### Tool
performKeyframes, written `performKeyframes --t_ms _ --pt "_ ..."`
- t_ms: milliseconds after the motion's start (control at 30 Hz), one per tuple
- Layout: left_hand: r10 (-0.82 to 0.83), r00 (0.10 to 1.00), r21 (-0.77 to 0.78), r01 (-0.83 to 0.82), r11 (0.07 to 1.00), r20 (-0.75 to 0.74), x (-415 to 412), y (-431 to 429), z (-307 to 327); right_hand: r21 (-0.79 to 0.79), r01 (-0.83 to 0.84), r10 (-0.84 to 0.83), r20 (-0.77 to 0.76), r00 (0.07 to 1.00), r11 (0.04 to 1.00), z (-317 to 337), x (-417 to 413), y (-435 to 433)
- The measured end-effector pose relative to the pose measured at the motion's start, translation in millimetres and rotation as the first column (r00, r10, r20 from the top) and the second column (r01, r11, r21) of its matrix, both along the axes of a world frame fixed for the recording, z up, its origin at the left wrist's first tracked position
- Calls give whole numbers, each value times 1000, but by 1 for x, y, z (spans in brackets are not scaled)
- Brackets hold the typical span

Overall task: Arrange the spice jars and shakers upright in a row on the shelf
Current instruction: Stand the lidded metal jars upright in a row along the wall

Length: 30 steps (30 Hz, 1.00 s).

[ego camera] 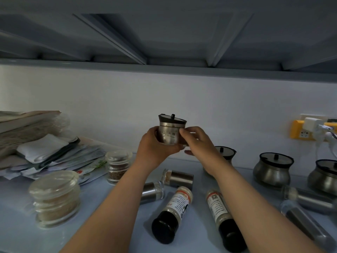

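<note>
A steel spice pot [168, 131] with a dark lid and knob is held up in the air, slightly tilted, above the pale blue shelf [109, 207]. My left hand [156, 146] grips its left side and base, and my right hand [196, 141] pinches its right side. Two labelled bottles with black caps [172, 214] [221, 218] lie on their sides below my arms. Two short steel shakers [177, 177] [152, 191] also lie flat. Three steel pots [226, 154] [272, 170] [324, 177] stand upright at the right.
Two glass jars [54, 198] [117, 166] stand upright at the left. A heap of papers and packets [42, 148] fills the back left. Two long steel shakers [308, 199] [306, 223] lie at the right. A yellow wall socket with a plugged charger [310, 131] sits on the wall.
</note>
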<state>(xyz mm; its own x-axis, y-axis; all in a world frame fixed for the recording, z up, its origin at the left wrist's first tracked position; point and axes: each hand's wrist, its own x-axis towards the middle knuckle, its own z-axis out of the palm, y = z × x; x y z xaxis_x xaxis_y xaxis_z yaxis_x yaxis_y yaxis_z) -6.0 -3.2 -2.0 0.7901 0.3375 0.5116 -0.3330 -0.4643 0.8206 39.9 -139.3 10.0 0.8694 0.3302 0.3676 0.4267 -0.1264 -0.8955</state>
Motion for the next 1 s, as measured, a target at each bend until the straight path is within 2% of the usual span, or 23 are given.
performKeyframes --t_ms 67,200,300,500,667,1000 --pt "91 996 74 -91 993 10 6 1 -3 -43 -48 45 -64 997 998 0 0 3" --pt "203 978 199 -192 961 -37 13 2 -8 -31 -137 132 -124 983 990 -1 2 3" --pt "319 944 386 -267 883 -78 16 2 -10 -78 -138 128 -124 984 987 -9 4 3" --pt "365 905 490 -221 843 -219 23 6 -19 -225 -100 70 -137 988 969 -23 7 9" --pt "407 877 544 -219 810 -253 23 2 -19 -198 -81 36 -223 974 977 -27 8 10" --pt "439 834 626 -151 765 -335 21 -1 -21 -240 -112 43 -275 960 964 -33 9 7"
